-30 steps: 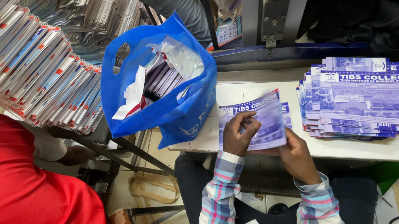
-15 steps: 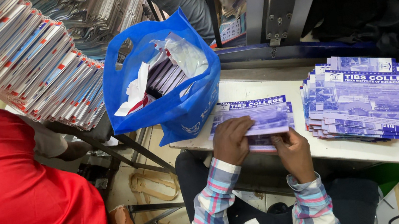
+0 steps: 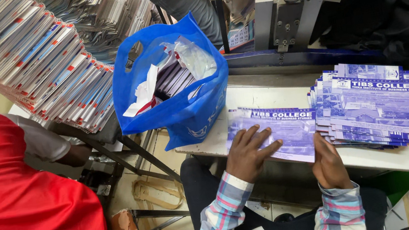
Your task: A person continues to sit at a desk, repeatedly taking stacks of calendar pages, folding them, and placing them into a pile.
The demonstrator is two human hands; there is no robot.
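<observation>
A small stack of purple printed booklet covers [image 3: 282, 130] lies flat on the white table [image 3: 266, 95] in front of me. My left hand [image 3: 247, 153] rests palm down on its left part, fingers spread. At the stack's right edge my right hand [image 3: 327, 162] grips the near corner. A larger, fanned pile of the same purple covers [image 3: 375, 103] sits just to the right, apart from both hands.
A blue bag [image 3: 174, 90] with papers and plastic stands at the table's left end. Tall stacks of booklets [image 3: 28, 55] fill the upper left. A person in a red shirt [image 3: 14, 214] is at left. A metal machine [image 3: 286, 8] stands behind the table.
The covers I held up in both hands have come down flat on the table. My left hand has shifted from gripping them to pressing on top.
</observation>
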